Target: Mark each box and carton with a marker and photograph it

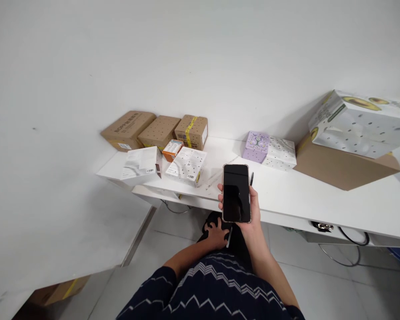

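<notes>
A smartphone [236,195] with a dark screen is held upright in my right hand [255,218], over the front edge of the white table. Fingertips show at its left side and the thumb side of the hand at its right. My left hand [216,233] lies palm down on my dark-clothed leg, fingers spread, with nothing in it. Beside its fingers runs a thin pale strip [229,238] that I cannot identify. A dark pen-like thing [251,178] lies on the table, just right of the phone and partly hidden.
On the white table [280,191], brown cartons [160,130], white boxes [186,163] and a small orange box [172,150] stand left. A purple box [256,146] and a large avocado-print box [356,129] on a brown carton [343,171] are right. Cables [353,236] hang below.
</notes>
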A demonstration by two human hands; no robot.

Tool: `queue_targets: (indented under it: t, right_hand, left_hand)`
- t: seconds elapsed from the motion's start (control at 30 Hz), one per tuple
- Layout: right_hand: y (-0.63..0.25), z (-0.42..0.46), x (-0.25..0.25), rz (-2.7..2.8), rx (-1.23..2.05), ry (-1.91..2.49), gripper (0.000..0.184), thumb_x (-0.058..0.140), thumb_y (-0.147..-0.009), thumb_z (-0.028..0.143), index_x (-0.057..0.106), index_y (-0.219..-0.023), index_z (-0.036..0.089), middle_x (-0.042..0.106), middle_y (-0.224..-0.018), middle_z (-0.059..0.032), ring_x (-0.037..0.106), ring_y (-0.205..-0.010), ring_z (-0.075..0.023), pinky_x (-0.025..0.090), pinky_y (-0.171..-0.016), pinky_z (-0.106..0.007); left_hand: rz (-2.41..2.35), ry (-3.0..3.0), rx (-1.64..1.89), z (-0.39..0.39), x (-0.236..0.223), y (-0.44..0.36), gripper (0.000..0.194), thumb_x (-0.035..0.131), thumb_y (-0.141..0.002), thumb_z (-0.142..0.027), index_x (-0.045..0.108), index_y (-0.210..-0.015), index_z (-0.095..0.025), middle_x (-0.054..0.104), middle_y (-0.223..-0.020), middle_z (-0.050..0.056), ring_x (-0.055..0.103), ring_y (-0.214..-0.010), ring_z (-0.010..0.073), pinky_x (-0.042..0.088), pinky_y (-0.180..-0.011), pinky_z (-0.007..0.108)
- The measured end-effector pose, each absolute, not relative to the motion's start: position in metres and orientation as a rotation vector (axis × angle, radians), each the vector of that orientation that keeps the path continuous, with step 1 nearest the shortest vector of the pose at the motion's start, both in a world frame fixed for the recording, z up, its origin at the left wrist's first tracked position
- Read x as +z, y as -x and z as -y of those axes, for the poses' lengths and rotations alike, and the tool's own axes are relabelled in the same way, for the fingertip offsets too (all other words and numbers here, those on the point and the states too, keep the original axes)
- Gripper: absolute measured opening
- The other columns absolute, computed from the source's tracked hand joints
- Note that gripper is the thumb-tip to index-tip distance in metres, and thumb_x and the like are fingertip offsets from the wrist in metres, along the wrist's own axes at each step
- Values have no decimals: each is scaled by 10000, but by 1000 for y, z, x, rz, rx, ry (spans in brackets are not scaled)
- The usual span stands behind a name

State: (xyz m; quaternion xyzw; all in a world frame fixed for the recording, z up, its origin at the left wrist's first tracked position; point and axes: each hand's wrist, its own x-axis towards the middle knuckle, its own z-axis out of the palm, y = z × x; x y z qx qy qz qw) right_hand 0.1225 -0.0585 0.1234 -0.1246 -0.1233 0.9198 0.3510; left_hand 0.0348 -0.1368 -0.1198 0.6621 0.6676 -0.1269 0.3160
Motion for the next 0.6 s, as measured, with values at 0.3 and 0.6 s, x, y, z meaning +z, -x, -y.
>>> queue_targets:
  t: [0.3, 0.6]
  right_hand:
    - [-120, 58, 127, 358, 2371, 301, 572, 424, -842, 531, 523, -1253, 146, 671, -1148, -103, 672, -843, -207, 575, -712, -365]
    - [-121, 58, 127, 336, 2373, 295, 607, 410, -844, 543, 527, -1255, 111, 682, -1086, -135, 661, -827, -209, 566, -685, -350]
  left_hand:
    - [-1751, -1731, -350, 136, -119, -34, 568, 497, -738, -515, 488, -1298, -426, 122, -1559, 54, 265, -1285, 507, 297, -882, 686]
    - [-1763, -1755, -318, 137, -123, -34, 550, 505, -734, -519, 515, -1273, -416, 152, -1549, 62, 296, -1259, 501, 295, -870, 694]
